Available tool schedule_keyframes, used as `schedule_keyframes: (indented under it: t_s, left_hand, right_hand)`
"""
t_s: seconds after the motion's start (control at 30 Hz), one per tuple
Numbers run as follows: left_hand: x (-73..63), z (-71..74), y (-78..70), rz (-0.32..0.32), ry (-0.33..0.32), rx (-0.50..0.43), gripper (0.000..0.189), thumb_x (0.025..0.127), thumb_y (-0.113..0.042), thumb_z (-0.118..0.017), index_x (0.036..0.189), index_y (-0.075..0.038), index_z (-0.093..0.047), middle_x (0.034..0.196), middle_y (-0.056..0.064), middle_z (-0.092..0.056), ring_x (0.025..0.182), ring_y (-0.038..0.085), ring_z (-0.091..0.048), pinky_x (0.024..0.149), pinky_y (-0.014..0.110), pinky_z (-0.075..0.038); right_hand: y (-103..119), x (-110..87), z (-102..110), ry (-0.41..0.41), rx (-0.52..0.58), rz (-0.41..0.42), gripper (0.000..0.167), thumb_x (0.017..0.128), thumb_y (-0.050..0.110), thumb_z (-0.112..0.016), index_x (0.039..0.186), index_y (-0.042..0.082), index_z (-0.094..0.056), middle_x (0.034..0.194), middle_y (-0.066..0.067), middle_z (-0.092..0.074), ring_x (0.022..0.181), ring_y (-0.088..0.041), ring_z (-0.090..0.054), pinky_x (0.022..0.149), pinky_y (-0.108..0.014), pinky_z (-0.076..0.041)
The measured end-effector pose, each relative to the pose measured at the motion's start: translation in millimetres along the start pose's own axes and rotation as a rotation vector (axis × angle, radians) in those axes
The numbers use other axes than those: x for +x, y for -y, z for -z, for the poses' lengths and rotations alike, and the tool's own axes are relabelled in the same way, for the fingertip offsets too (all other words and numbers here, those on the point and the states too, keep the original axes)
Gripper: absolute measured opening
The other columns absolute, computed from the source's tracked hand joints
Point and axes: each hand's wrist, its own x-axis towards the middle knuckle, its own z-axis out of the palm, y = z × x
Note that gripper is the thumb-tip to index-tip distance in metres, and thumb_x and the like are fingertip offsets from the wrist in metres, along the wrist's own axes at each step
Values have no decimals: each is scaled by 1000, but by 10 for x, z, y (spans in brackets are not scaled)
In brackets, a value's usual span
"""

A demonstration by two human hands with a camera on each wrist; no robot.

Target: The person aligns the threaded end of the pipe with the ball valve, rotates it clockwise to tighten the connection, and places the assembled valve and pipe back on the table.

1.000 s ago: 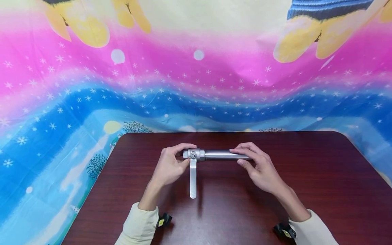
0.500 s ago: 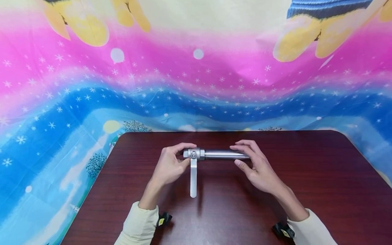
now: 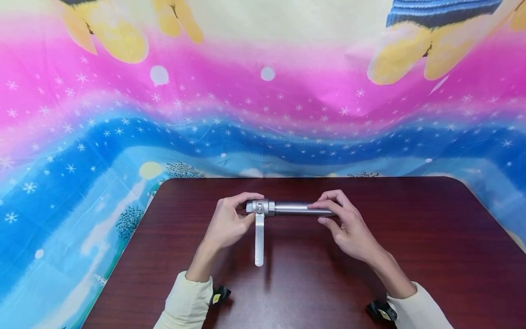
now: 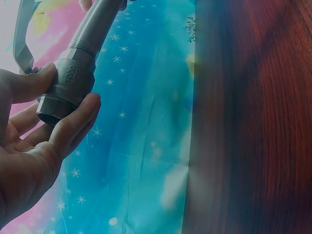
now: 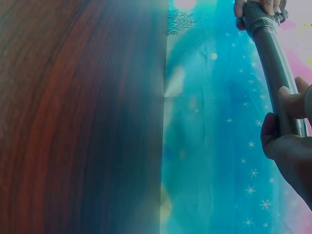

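Note:
My left hand pinches a metal ball valve between thumb and fingers, above the table. Its flat lever handle points toward me. A smooth steel pipe is joined to the valve's right end and lies level, with threads showing at the joint. My right hand holds the pipe's far end, which it hides. In the left wrist view, fingertips press both sides of the valve body, and its open hexagonal end faces the palm. The right wrist view shows thumb and fingers around the pipe.
A dark reddish wooden table lies beneath both hands. Behind it hangs a colourful cloth with snowflakes, reaching the table's back edge. A small black wrist device sits at the left sleeve, another black device at the right.
The right fingers loosened and lifted slightly from the pipe half a second ago, and now they are back against it. The left hand, valve and lever have stayed in place.

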Motion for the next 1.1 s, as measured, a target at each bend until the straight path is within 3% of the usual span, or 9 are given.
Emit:
schedule_keyframes:
  t_s: [0.47,0.93,1.1]
  left_hand:
    - [-4,-6,-13,1,-4,-7,45,84,14,-71,123,-7,-78,109,16,-78,88,22,-73,82,39,-65]
    - [-1,-7,-22,-4,8,-20,44,85,15,-71,124,-4,-77,110,17,-78,87,21,-73,82,42,-65]
    - [-1,-16,-18,-2,26,-21,44,86,14,-70,125,-3,-77,108,18,-78,86,19,-73,76,37,-64]
  right_hand:
    - [-21,7,26,25,-24,-29,50,90,-12,-74,130,18,-77,125,-1,-62,110,-7,-55,86,-16,-43]
    - [-16,12,32,36,-55,-42,44,102,-5,-63,136,19,-74,125,0,-66,98,-7,-54,80,-21,-41]
    - [9,-2,19,71,-80,-102,42,103,4,-68,139,23,-71,132,0,-63,112,-10,-56,89,-22,-44]
